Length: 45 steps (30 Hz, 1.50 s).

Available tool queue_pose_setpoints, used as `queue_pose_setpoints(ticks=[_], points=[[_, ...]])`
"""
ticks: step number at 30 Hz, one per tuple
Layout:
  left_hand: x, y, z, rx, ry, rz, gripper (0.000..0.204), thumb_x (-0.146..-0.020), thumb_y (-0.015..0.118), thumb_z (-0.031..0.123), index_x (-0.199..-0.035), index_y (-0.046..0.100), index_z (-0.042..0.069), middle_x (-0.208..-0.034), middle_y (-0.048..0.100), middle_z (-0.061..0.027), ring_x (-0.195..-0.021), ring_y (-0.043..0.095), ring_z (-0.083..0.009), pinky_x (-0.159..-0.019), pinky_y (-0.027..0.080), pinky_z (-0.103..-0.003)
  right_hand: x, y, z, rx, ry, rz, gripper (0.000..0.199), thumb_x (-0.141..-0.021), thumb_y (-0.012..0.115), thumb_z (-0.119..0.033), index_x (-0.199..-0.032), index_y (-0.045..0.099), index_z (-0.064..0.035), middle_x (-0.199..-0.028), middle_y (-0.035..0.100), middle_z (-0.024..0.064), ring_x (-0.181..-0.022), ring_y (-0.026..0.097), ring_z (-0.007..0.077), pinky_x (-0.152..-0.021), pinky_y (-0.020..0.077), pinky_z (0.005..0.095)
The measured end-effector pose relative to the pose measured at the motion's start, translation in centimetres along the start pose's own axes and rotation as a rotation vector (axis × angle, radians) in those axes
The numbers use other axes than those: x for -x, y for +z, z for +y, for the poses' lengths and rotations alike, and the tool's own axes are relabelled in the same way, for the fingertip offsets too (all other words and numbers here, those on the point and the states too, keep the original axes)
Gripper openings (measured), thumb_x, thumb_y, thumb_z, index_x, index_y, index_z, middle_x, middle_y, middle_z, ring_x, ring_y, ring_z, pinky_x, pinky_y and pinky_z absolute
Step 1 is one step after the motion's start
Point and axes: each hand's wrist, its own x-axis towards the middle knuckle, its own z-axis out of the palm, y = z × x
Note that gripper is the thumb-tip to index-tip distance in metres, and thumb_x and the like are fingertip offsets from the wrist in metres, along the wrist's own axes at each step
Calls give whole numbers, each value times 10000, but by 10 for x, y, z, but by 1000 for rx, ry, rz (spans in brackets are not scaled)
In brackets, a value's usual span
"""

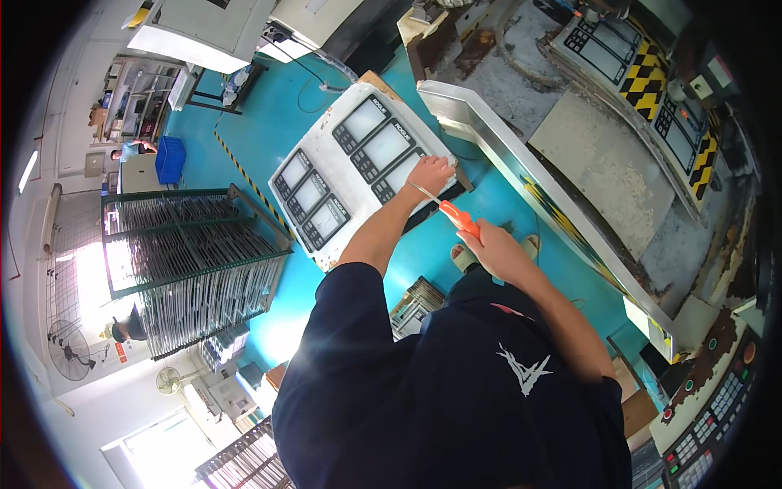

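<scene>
My right hand (pixel 499 251) is wrapped round the orange handle of a slim hand tool (pixel 458 218). Its thin metal shaft points up and left, toward my left wrist; the frame does not show whether it is a screwdriver or a blade. My left hand (pixel 431 174) is curled over the near right end of a white board (pixel 346 175), beside a black-framed panel (pixel 399 177). What its fingers grip, if anything, is hidden. Several such panels with pale windows lie in two rows on the board, such as a far one (pixel 361 122) and a left one (pixel 310 194).
On my right stands a large worn machine bed (pixel 603 163) behind a metal rail (pixel 521 155), with more panels and yellow-black tape. A rack of dark trays (pixel 195 253) fills the left. A button panel (pixel 709 424) sits low right. Farther off are a blue bin (pixel 169 160) and a person (pixel 130 150).
</scene>
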Motion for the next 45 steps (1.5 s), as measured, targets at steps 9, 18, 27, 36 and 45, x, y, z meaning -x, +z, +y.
queue_pose_setpoints(ticks=[9, 18, 27, 36, 45], points=[[5, 6, -9, -12, 47, -36, 160, -847, 639, 173, -1002, 615, 139, -1055, 598, -63, -1086, 589, -284, -934, 464, -443, 73, -34, 17, -322, 216, 3, 407, -1025, 549, -382, -966, 565, 20, -715, 585, 91, -561, 565, 197, -537, 458, 365], [-2, -1, -6, -26, 39, -59, 226, -832, 716, 200, -1030, 620, 147, -1070, 597, -60, -1090, 591, -283, -943, 457, -432, 121, -26, 40, -415, 276, 82, 366, -1022, 561, -363, -957, 598, -4, -716, 605, 26, -543, 519, 117, -490, 437, 298], [-6, 2, 2, -62, -33, -135, 249, -824, 669, 158, -1071, 635, 151, -1111, 596, -84, -1101, 586, -301, -938, 463, -476, 156, -40, 34, -447, 311, -199, 344, -1033, 525, -327, -916, 630, -21, -818, 667, 28, -578, 567, 98, -452, 455, 265], [-20, -2, 4, -100, -27, -201, 265, -769, 658, 172, -1034, 672, 162, -1134, 597, -102, -1099, 585, -306, -957, 445, -496, 175, -52, 46, -606, 274, -157, 359, -1043, 509, -350, -935, 633, -30, -912, 694, 28, -689, 609, 83, -479, 461, 237], [-13, 0, -14, 28, 13, -156, 274, -778, 648, 169, -1050, 644, 136, -1082, 605, -96, -1125, 582, -324, -990, 407, -504, 177, -42, 50, -603, 290, -92, 347, -1028, 541, -354, -981, 651, -28, -850, 640, 9, -633, 556, 85, -499, 456, 254]])
